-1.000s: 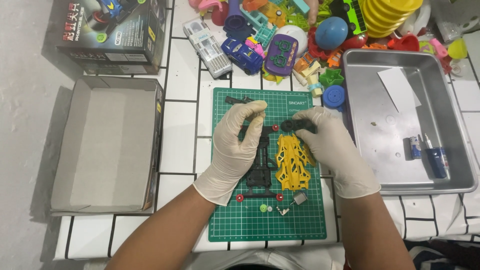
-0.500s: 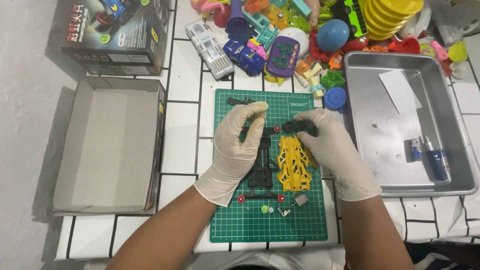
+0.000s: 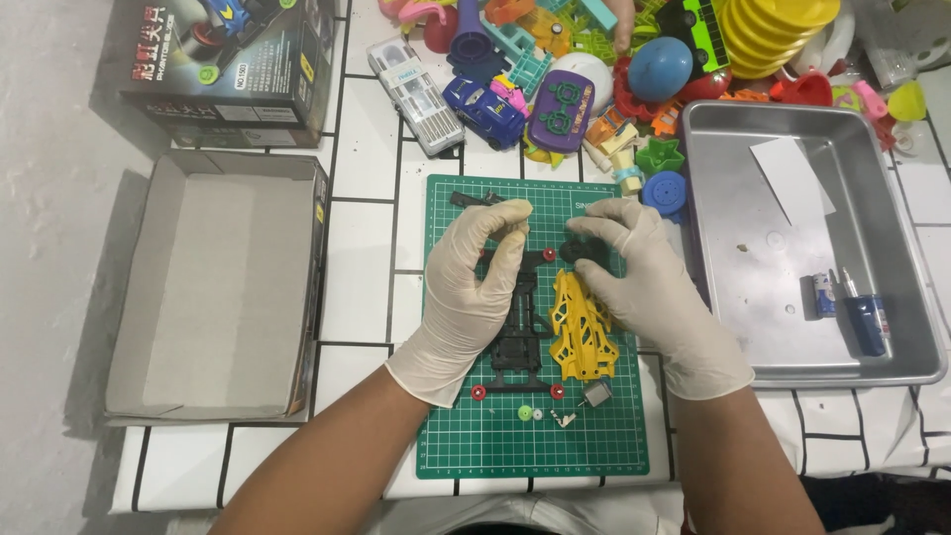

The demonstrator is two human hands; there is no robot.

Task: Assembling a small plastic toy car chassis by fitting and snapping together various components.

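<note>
Left hand (image 3: pixel 474 292): pale latex glove, centre of frame; palm laid on the black chassis (image 3: pixel 518 342), fingertips pinched together at its upper end.
Right hand (image 3: pixel 649 287): same glove, right of centre; thumb and forefinger closed on a small black part (image 3: pixel 582 252).
Black chassis: one, matt plastic, long and narrow, centre of the cutting mat (image 3: pixel 535 436); largely hidden under the left palm.
Yellow body shell (image 3: pixel 581 327): one, glossy plastic, openwork lattice, touching the chassis on its right side.
Red wheel hubs: three seen, small round discs; two at the lower end of the chassis, one (image 3: pixel 549 255) between the hands.
Loose bits (image 3: pixel 540 413): one green disc, a few tiny pale pieces, one small grey block; lower centre of mat.
Cutting mat: one, green, gridded, rectangular; open room along its lower strip.
Metal tray (image 3: pixel 906 297): one, brushed steel, raised rim, right of frame; one white paper slip, two small blue-and-silver items inside; much bare floor.
Cardboard lid (image 3: pixel 213 287): one, grey-brown, shallow, left of frame.
Printed box (image 3: pixel 223 59): one, dark, upper left.
Toy heap (image 3: pixel 634 69): bright plastic pieces, upper edge; count unclear.
Table (image 3: pixel 362 267): white tiles, dark grout lines.
</note>
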